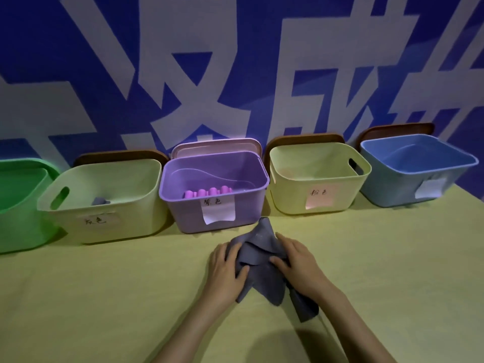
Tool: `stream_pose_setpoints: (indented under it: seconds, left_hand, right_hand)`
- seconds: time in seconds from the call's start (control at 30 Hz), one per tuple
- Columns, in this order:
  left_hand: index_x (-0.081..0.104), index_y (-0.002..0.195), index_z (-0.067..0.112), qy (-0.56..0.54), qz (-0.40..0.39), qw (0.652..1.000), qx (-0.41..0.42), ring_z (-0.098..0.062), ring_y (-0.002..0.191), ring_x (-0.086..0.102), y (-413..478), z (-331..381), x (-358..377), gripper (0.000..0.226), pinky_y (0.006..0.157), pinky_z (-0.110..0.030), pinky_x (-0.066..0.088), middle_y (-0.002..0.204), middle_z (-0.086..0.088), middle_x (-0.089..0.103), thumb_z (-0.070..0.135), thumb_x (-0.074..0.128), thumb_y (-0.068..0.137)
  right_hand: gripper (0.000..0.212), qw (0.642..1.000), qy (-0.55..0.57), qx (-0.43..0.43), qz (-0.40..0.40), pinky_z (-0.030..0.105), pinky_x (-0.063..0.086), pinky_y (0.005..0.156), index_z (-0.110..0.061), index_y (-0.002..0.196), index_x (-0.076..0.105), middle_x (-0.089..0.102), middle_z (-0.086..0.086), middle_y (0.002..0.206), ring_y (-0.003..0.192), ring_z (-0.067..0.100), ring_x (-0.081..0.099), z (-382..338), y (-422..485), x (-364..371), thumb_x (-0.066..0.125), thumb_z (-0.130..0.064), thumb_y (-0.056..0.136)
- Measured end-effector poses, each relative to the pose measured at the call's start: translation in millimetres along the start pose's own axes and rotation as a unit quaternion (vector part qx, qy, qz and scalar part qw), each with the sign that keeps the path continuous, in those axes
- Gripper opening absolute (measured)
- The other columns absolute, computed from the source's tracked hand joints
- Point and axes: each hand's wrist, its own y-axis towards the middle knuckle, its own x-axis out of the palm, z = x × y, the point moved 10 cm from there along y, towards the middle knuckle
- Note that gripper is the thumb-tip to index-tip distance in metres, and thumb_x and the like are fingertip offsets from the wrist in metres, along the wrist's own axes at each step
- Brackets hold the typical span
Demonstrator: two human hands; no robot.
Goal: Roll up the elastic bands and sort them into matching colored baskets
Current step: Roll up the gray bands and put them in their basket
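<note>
Grey elastic band (263,280) (limp, creased) lies bunched, left hand (226,263) and right hand (297,259) gripping its folds

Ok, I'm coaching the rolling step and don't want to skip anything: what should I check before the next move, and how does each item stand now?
1. Both hands on the band: ok; left hand and right hand hold the grey band.
2. Band laid flat for rolling: not ok; it lies crumpled on the table.
3. Roll started: not ok.
4. Matching basket open: ok; the cream basket, second from left, has no lid on and holds a grey roll.
5. Its label says grey: cannot tell; the writing is blurred.
</note>
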Motion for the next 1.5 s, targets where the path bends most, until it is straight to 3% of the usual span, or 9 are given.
stream_pose_setpoints:
  seconds: [0.13,0.27,0.37,0.6,0.7,0.83,1.1,1.27,1.5]
  left_hand:
    - [0.026,0.146,0.018,-0.169,0.050,0.983,-0.049,-0.011,0.116,0.044,-13,-16,-14,0.068,0.079,-0.002,0.033,0.135,0.006,0.040,0.000,0.054,0.087]
    - [0.055,0.115,0.017,-0.112,0.094,0.986,-0.085,-0.023,0.092,0.058,-25,-34,-39,0.032,0.072,-0.030,0.046,0.104,0.000,0.061,0.006,0.056,0.085]
    - [0.063,0.091,0.018,-0.154,0.118,0.977,-0.090,-0.024,0.085,0.061,-29,-32,-65,0.019,0.069,-0.030,0.044,0.087,0.000,0.065,0.003,0.056,0.084]
    - [0.071,0.107,0.018,-0.144,0.097,0.983,0.056,-0.016,0.095,0.056,-23,37,-124,0.030,0.080,-0.014,0.042,0.097,0.001,0.053,0.000,0.059,0.086]
    - [0.073,0.097,0.024,-0.144,0.115,0.977,0.104,-0.014,0.094,0.057,-25,67,-153,0.032,0.091,-0.025,0.045,0.096,0.001,0.054,-0.001,0.057,0.085]
    - [0.069,0.101,0.019,-0.115,0.208,0.963,0.129,-0.014,0.093,0.058,-33,83,-200,0.030,0.082,-0.015,0.045,0.100,-0.001,0.060,-0.001,0.055,0.084]
    - [0.068,0.089,0.011,-0.215,0.226,0.945,0.096,-0.018,0.088,0.066,-40,70,-239,0.014,0.082,-0.034,0.056,0.089,-0.001,0.067,0.002,0.071,0.079]
    - [0.074,0.090,0.015,-0.095,0.164,0.978,0.088,-0.015,0.086,0.066,-38,73,-240,0.014,0.079,-0.030,0.053,0.086,0.003,0.070,0.014,0.077,0.077]
    - [0.069,0.100,0.014,-0.336,0.148,0.922,0.124,-0.015,0.088,0.069,-43,85,-229,0.015,0.072,-0.021,0.056,0.091,0.000,0.072,0.014,0.069,0.086]
  right_hand:
    - [0.042,0.998,0.009,0.001,0.064,0.031,0.039,0.094,-0.014,0.127,0.056,0.061,0.005,0.122,0.114,0.025,0.053,10,-7,4,0.064,-0.027,0.088]
    - [0.036,0.994,0.038,0.021,0.098,0.035,0.041,0.088,-0.014,0.119,0.060,0.063,0.006,0.115,0.109,0.028,0.055,15,-13,-1,0.066,-0.028,0.087]
    - [0.047,0.996,-0.038,0.034,0.069,0.045,0.035,0.102,-0.023,0.132,0.050,0.051,0.000,0.133,0.127,0.025,0.042,8,-10,-3,0.060,-0.038,0.089]
    - [0.069,0.969,0.069,-0.235,0.035,0.034,0.029,0.113,-0.025,0.145,0.037,0.039,-0.003,0.146,0.136,0.016,0.032,-120,-17,-26,0.071,-0.027,0.084]
    - [0.038,0.959,0.129,-0.248,0.049,0.029,0.043,0.090,-0.014,0.121,0.058,0.060,-0.002,0.113,0.102,0.010,0.054,-152,-13,-47,0.069,-0.014,0.084]
    - [0.010,0.952,0.178,-0.231,0.096,0.019,0.038,0.060,-0.018,0.086,0.058,0.057,-0.005,0.072,0.061,0.002,0.048,-171,-8,-82,0.068,-0.018,0.086]
    - [0.016,0.917,0.337,-0.197,-0.079,0.029,0.055,0.081,-0.015,0.099,0.066,0.070,0.006,0.089,0.088,0.022,0.069,-187,-15,-80,0.071,-0.021,0.085]
    - [0.012,0.951,0.277,-0.129,-0.050,0.028,0.054,0.071,-0.016,0.093,0.066,0.068,0.004,0.082,0.078,0.019,0.065,-164,-3,-72,0.070,-0.025,0.085]
    - [0.028,0.926,0.325,-0.187,-0.037,0.041,0.054,0.091,-0.014,0.108,0.063,0.069,0.007,0.103,0.100,0.024,0.066,-170,-11,-78,0.071,-0.027,0.085]
